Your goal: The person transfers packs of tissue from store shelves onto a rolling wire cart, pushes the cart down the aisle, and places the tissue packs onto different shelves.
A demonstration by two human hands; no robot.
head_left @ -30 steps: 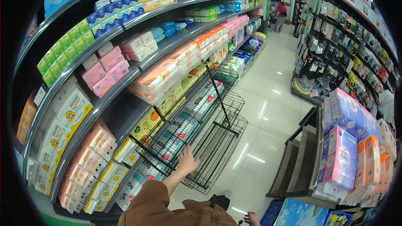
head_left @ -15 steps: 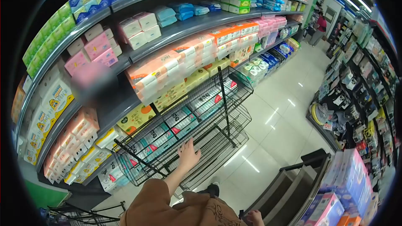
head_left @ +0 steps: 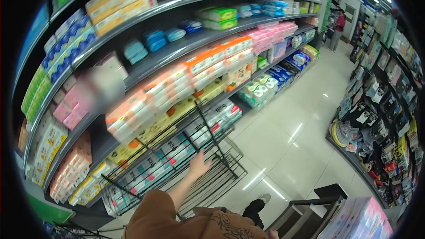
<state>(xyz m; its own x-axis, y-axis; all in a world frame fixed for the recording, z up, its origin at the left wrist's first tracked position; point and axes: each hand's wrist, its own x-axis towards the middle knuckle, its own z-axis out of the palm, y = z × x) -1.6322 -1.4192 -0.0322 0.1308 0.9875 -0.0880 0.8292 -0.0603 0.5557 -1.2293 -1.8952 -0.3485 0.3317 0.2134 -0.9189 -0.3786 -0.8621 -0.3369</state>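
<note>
My left hand reaches forward over a black wire rack, its fingers stretched out and slightly blurred. Whether the fingertips touch the wires I cannot tell. Behind the rack, white-and-teal paper packs line the lowest shelf, partly covered by its bars. Only a small part of my right hand shows at the bottom edge, near a dark tiered stand; its fingers are hidden.
Tissue packs fill the long shelving on the left. A pink-and-purple wrapped bundle sits at the lower right. Hats and hanging goods line the right side of the tiled aisle. A person stands far down it.
The view has shifted forward along the aisle, and the wire rack appears lower and further left. A foot has stepped out to the right. My left hand stays stretched out over the rack.
</note>
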